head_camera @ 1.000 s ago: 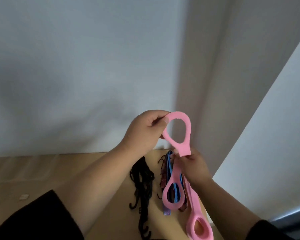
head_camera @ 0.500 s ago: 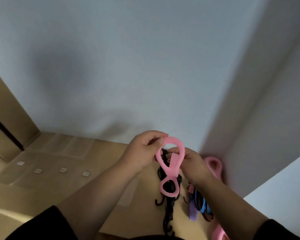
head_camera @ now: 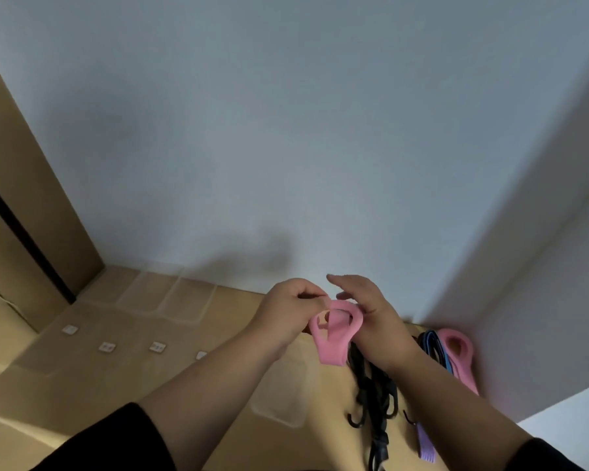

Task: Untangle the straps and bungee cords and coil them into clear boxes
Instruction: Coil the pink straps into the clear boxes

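Head view: looking down and forward, both forearms reaching toward lower centre of the frame, pale wall filling the top half.
Left hand (head_camera: 291, 309): fingers curled, pinching the upper edge of the pink strap (head_camera: 334, 331) just left of centre-bottom.
Right hand (head_camera: 371, 312): fingers fairly straight and spread, palm lying against the right side of the fold, not wrapped round it; reads as open, steadying rather than gripping.
Pink strap position: held up off the wooden surface (head_camera: 123, 368), folded over itself into a compact loop, tail end hanging down below the hands.
Step in hand, as a judgement: coiling this strap small enough for a box.
How to do it well: keep the left pinch firm on the start of the coil, feed each turn flat with the right palm, no twists; stretchy material likely to spring open, so hold the tail before letting go.
Clear boxes (head_camera: 170, 294): faint transparent outlines on the surface, left of the hands, near the wall; another clear shape (head_camera: 279, 392) under the left forearm. Shortest carry probably to that nearer one.
Waiting pile: black bungee cords (head_camera: 371, 385) with hooks, below the right wrist; blue strap (head_camera: 434, 348) and second pink strap (head_camera: 459, 355) at right, close to the wall corner; a lilac piece (head_camera: 425, 443) at bottom right.
Risk: dangling tail catching a hook on the black cords while lowering.
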A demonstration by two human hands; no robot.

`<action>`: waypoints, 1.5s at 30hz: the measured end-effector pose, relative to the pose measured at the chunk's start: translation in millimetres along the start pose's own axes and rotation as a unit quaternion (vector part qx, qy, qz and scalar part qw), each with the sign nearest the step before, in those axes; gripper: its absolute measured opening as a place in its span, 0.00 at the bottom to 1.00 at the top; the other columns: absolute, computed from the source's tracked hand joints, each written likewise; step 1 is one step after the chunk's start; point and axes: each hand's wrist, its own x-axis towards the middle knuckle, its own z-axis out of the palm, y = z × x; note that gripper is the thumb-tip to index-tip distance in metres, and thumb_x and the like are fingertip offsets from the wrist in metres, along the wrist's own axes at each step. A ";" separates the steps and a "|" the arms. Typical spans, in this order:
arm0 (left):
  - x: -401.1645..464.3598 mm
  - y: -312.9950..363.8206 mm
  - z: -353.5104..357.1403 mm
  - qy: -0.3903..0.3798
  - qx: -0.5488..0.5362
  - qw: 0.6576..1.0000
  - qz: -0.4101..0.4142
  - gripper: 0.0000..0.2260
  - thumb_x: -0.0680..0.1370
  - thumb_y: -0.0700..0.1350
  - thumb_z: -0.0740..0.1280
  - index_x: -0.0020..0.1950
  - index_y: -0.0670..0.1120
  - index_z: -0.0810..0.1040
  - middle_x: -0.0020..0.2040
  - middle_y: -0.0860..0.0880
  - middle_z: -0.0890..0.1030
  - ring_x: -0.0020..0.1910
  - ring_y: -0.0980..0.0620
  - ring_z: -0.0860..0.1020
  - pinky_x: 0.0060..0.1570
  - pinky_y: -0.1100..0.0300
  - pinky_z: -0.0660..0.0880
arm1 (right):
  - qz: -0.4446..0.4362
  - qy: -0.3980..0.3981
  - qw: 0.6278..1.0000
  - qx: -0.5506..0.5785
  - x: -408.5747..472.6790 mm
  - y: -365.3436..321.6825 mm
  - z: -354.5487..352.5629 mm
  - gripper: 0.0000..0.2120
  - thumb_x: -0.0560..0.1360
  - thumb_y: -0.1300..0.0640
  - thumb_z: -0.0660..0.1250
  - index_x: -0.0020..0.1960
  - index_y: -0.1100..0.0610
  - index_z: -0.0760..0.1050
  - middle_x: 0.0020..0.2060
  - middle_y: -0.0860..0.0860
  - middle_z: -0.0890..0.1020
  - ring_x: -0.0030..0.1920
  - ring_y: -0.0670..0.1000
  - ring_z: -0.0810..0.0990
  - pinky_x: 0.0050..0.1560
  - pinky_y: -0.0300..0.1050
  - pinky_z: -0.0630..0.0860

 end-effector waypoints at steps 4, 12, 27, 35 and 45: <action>9.2 -0.9 -22.7 -0.016 0.027 0.999 -0.007 0.09 0.76 0.39 0.70 0.40 0.51 0.84 0.41 0.48 0.85 0.38 0.54 0.84 0.38 0.58 0.80 | -0.022 -0.001 0.999 0.031 7.9 -15.9 15.0 0.22 0.72 0.75 0.68 0.55 0.52 0.85 0.50 0.52 0.85 0.53 0.50 0.83 0.53 0.43 0.80; -17.1 -9.7 -60.2 -0.130 0.079 0.971 0.185 0.23 0.74 0.59 0.70 0.68 0.56 0.75 0.66 0.55 0.78 0.67 0.52 0.75 0.66 0.53 0.72 | 0.196 0.026 0.967 0.163 12.5 -18.7 42.5 0.10 0.74 0.60 0.65 0.48 0.56 0.85 0.42 0.60 0.85 0.41 0.51 0.81 0.49 0.55 0.82; 13.2 38.3 -61.2 -0.138 0.105 0.976 0.133 0.15 0.66 0.58 0.75 0.51 0.67 0.80 0.47 0.55 0.85 0.47 0.54 0.84 0.48 0.51 0.83 | 0.199 -0.017 0.952 0.231 -15.5 -26.2 80.6 0.13 0.77 0.62 0.72 0.60 0.51 0.81 0.53 0.51 0.86 0.57 0.49 0.84 0.57 0.46 0.81; 26.1 42.5 -64.7 -0.151 0.035 0.988 0.018 0.14 0.66 0.50 0.78 0.50 0.60 0.84 0.49 0.49 0.86 0.48 0.50 0.86 0.46 0.55 0.80 | 0.148 -0.045 0.978 0.143 -20.9 -38.6 74.3 0.05 0.76 0.57 0.75 0.51 0.53 0.84 0.50 0.50 0.86 0.54 0.50 0.84 0.57 0.44 0.79; 30.3 33.5 -68.7 -0.101 -0.041 0.986 -0.127 0.04 0.73 0.35 0.76 0.45 0.43 0.85 0.42 0.42 0.86 0.37 0.47 0.85 0.35 0.59 0.80 | 0.051 -0.089 0.994 -0.021 -15.0 -45.3 60.7 0.10 0.72 0.58 0.78 0.52 0.51 0.82 0.49 0.44 0.84 0.51 0.47 0.81 0.53 0.36 0.75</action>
